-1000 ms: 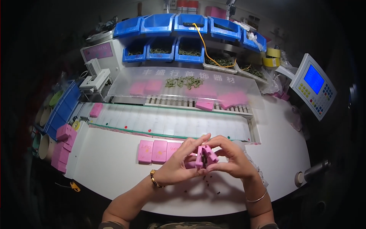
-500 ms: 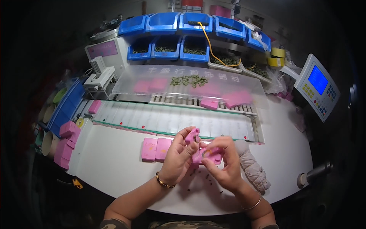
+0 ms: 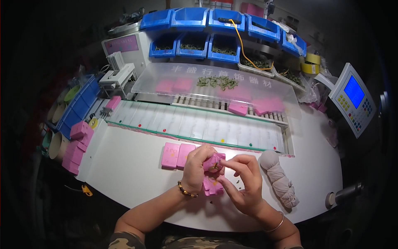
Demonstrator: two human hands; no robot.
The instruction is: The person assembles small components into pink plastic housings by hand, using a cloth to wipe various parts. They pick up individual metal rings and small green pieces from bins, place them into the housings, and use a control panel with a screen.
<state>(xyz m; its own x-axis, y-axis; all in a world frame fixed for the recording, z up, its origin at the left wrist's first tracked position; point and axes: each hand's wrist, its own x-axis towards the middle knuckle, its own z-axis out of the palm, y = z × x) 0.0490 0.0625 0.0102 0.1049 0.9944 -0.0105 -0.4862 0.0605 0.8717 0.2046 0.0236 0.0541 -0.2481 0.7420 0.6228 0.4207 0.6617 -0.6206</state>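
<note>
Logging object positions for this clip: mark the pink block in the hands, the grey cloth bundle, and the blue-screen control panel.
pink block (image 3: 214,161), head view, top face.
grey cloth bundle (image 3: 278,177), head view, middle.
control panel (image 3: 353,92), head view, blue screen.

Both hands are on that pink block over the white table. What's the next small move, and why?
Probably a small finishing press: the left hand grips the pink block while the right hand has its fingertips at a small yellowish piece on the block's face, so seating that piece looks unfinished. After that, the block would likely go down beside the two pink blocks lying flat on the white table.
</note>
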